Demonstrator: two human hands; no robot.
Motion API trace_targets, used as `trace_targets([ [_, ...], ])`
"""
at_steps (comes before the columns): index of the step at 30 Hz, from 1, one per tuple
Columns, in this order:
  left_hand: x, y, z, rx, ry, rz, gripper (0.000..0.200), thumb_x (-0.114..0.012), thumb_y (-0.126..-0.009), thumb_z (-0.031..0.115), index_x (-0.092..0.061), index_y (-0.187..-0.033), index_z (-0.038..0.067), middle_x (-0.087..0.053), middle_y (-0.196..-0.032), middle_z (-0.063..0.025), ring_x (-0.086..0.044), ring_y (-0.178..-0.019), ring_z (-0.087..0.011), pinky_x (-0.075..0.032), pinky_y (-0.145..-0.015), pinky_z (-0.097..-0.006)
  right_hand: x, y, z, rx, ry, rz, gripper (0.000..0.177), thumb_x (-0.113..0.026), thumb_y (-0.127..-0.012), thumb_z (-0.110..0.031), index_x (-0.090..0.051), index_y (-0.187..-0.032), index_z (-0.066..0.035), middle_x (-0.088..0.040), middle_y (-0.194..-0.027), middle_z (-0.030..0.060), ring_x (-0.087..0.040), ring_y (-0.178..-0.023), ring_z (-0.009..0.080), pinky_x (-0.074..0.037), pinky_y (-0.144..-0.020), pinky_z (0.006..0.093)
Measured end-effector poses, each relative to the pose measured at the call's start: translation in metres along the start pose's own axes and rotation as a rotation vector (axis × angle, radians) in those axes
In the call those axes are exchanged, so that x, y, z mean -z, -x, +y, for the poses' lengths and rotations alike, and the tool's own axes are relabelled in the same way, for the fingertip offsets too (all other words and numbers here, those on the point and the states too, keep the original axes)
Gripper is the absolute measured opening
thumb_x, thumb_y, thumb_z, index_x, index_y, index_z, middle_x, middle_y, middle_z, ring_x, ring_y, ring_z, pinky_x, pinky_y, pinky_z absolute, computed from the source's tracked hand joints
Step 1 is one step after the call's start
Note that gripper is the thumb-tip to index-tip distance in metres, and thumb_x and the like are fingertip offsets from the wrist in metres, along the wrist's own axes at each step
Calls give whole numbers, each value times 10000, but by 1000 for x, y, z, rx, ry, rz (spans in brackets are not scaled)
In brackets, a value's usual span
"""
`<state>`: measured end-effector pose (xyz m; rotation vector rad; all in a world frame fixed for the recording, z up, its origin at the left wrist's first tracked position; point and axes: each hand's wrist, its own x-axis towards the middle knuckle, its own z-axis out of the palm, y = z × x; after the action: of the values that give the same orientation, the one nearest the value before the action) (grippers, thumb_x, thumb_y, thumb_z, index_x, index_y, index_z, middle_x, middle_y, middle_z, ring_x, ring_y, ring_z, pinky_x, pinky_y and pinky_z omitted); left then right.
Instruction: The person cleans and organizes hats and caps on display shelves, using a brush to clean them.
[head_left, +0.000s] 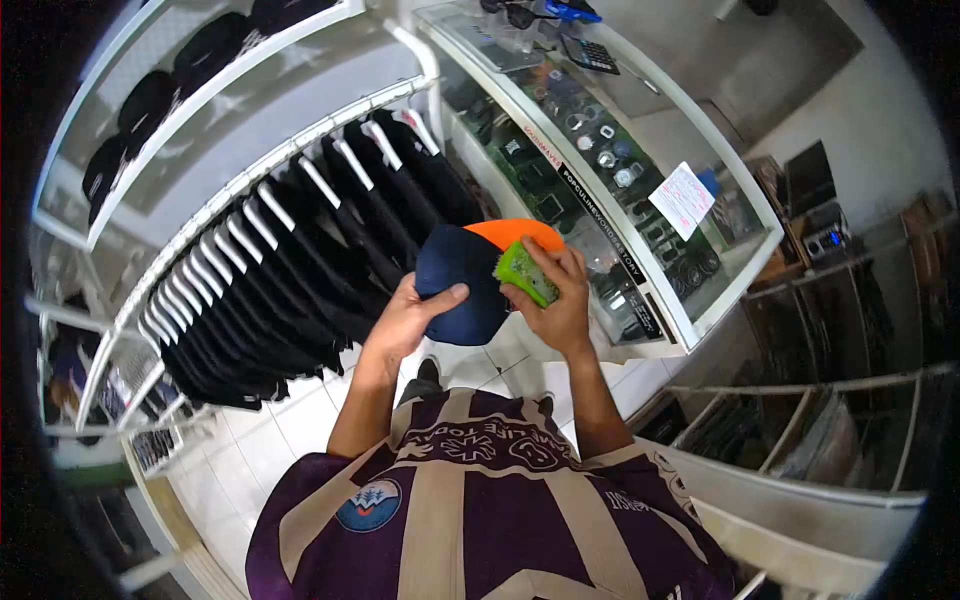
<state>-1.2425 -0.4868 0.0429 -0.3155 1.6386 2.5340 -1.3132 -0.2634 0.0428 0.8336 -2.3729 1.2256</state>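
Observation:
A cap with a dark navy crown (462,290) and an orange brim (520,233) is held up in front of my chest. My left hand (408,318) grips the crown's left side, its thumb lying across the fabric. In my right hand (556,300) is a bright green brush (524,274), fingers wrapped over its back. The brush's bristly edge faces the crown and is at or very near it; exact contact cannot be made out. Part of the brim lies behind the brush and my right fingers.
Black garments (290,290) hang on a curved white rail at the left, below a shelf (230,95) of dark caps. A glass display case (640,240) with watches, a paper note (682,200) and a calculator (590,54) stands ahead right. Racks (800,390) line the right side.

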Motion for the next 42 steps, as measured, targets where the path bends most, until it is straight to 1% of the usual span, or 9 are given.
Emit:
trace_targets([
  [10,10,-46,8,83,-419,-629,221,-727,-955,143,-686,-1098,-21,-708,-933,-2,-619,-839,-87,-520,-788,-282,-38,-28,-39,-279,91,209,645,-812,-770,-118,-622,-1377,-16,-634,-1098,153,-605,-1024,325,-477,-926,393],
  [16,35,-53,22,-99,-408,-551,167,-712,-952,100,-688,-1070,-15,-716,-948,-24,-610,-861,-83,-509,-804,-286,-61,-5,-70,-143,6,204,600,-744,-801,-30,-611,-1386,-18,-630,-1065,146,-605,-998,272,-472,-915,374],
  [20,48,-43,19,50,-399,-627,190,-717,-941,85,-674,-1084,-33,-719,-961,-18,-600,-881,-95,-502,-812,-299,-68,-27,-54,-364,42,276,583,-782,-783,-50,-637,-1347,-5,-624,-1027,145,-607,-1003,277,-473,-912,356],
  [24,61,-50,25,-140,-403,-588,179,-712,-948,100,-677,-1064,-32,-711,-926,-24,-592,-877,-98,-497,-815,-300,-71,-31,-96,-69,72,89,584,-799,-750,-73,-664,-1313,1,-627,-1012,139,-602,-986,281,-477,-904,364],
  [28,64,-47,25,20,-454,-623,181,-718,-947,107,-684,-1082,-9,-694,-911,-9,-584,-857,-77,-502,-783,-296,-74,-48,-56,-307,165,261,612,-844,-733,-181,-682,-1310,-57,-646,-1044,139,-590,-971,338,-464,-890,423],
  [32,68,-55,29,-225,-468,-587,171,-709,-956,104,-684,-1089,-1,-695,-928,4,-596,-850,-69,-500,-763,-266,-79,-34,-95,-70,138,94,646,-862,-727,-209,-672,-1329,-72,-643,-1073,138,-602,-1001,322,-467,-915,383],
  [37,58,-46,33,71,-297,-644,141,-704,-942,86,-688,-1059,8,-702,-901,1,-601,-820,-84,-497,-748,-278,-73,-42,-62,-254,159,235,608,-841,-757,-211,-675,-1326,-78,-641,-1028,146,-611,-984,336,-475,-883,412],
  [40,62,-59,27,-202,-448,-618,180,-713,-943,110,-681,-1074,-9,-712,-904,-14,-611,-799,-94,-510,-762,-285,-71,-33,-106,-89,138,58,621,-858,-724,-192,-683,-1305,-60,-639,-1133,119,-604,-1042,316,-452,-950,401],
  [42,63,-56,33,-100,-453,-677,221,-721,-945,143,-676,-1091,-17,-710,-899,-34,-592,-797,-96,-498,-751,-292,-71,-27,-81,-169,62,156,614,-856,-734,-197,-684,-1308,-62,-635,-1114,127,-603,-1043,325,-456,-942,402],
])
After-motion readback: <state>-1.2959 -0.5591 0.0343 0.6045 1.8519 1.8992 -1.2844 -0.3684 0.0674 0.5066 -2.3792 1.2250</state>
